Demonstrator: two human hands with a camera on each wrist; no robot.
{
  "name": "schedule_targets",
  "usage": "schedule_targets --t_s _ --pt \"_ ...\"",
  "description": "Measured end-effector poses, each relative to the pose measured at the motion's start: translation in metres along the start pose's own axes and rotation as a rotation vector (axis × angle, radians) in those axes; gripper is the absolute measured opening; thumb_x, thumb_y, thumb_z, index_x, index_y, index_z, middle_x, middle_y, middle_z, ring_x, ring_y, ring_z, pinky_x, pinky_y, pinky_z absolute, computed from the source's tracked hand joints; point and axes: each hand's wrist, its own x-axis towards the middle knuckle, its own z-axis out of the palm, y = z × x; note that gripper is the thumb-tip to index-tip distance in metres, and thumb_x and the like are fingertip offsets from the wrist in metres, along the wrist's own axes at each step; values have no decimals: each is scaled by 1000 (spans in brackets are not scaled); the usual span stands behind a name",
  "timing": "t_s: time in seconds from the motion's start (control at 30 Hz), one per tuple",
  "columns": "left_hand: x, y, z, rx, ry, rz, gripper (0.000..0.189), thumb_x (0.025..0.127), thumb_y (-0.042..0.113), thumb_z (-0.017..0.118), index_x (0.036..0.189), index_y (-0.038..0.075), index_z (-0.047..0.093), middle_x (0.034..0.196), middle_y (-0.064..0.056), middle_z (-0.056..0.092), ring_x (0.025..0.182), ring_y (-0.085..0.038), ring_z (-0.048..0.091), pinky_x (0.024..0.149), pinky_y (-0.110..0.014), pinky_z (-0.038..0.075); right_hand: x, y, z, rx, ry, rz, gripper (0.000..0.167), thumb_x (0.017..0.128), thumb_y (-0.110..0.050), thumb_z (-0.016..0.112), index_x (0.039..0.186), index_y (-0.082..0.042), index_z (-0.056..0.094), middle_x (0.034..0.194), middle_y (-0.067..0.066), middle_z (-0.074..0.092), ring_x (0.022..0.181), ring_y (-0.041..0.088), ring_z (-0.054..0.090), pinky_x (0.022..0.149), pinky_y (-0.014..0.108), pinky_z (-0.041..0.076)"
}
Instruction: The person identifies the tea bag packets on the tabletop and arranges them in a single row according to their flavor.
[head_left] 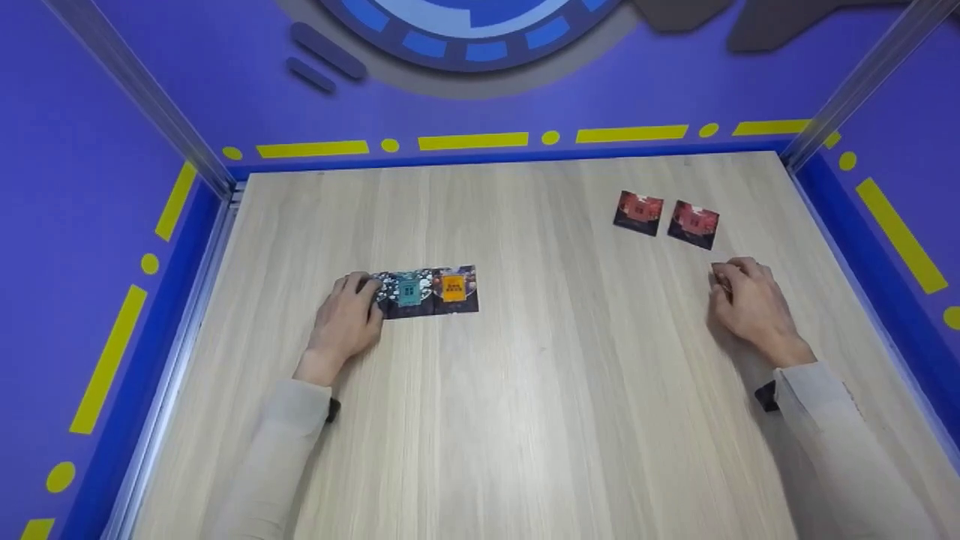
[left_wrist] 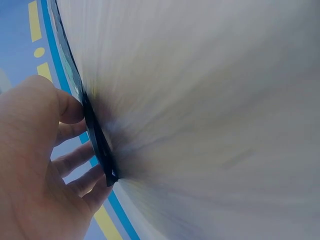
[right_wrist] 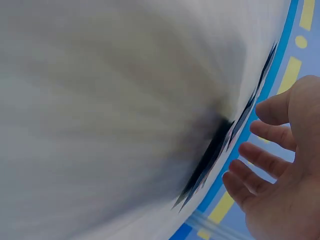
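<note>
At left, the left hand (head_left: 343,322) is pinching the outer card (head_left: 384,307) beside the teal card (head_left: 409,292); at right, the right hand (head_left: 752,305) is hanging loose, apparently empty, by the near card (head_left: 721,273); keeping pressure light is probably sparing edges

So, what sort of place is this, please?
Probably a booth set up for tabletop work: blue panels stand behind and on both sides of a wood-look table, and metal posts rise at its far corners.
</note>
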Motion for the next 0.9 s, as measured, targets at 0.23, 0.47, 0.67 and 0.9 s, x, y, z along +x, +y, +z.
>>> schedule_targets --t_s 0.23,0.47,0.67,0.9 --pt "0 0 -1 -11 8 8 46 103 16 54 145 0 61 149 -22 54 143 -44 50 119 -57 44 -1 11 -5 -2 -53 52 37 102 -4 52 135 12 61 143 36 50 128 58 46 107 75 40" --pt "0 0 0 -9 9 12 45 102 15 55 144 -1 62 149 -23 54 141 -44 50 117 -58 45 -3 17 -5 -4 -130 107 44 101 -1 49 142 12 55 148 37 45 133 58 43 111 77 37" --pt "-1 -1 1 -2 4 0 46 103 16 53 145 0 62 150 -22 54 141 -44 50 116 -59 47 -3 18 -5 -4 -143 74 45 99 2 49 141 14 55 144 38 46 130 61 44 110 78 37" --pt "-1 -1 0 -14 15 6 46 103 16 55 146 0 62 150 -22 54 141 -43 51 118 -57 46 -1 16 -6 -18 -140 70 42 100 0 52 139 15 56 141 38 48 127 61 45 108 78 38"
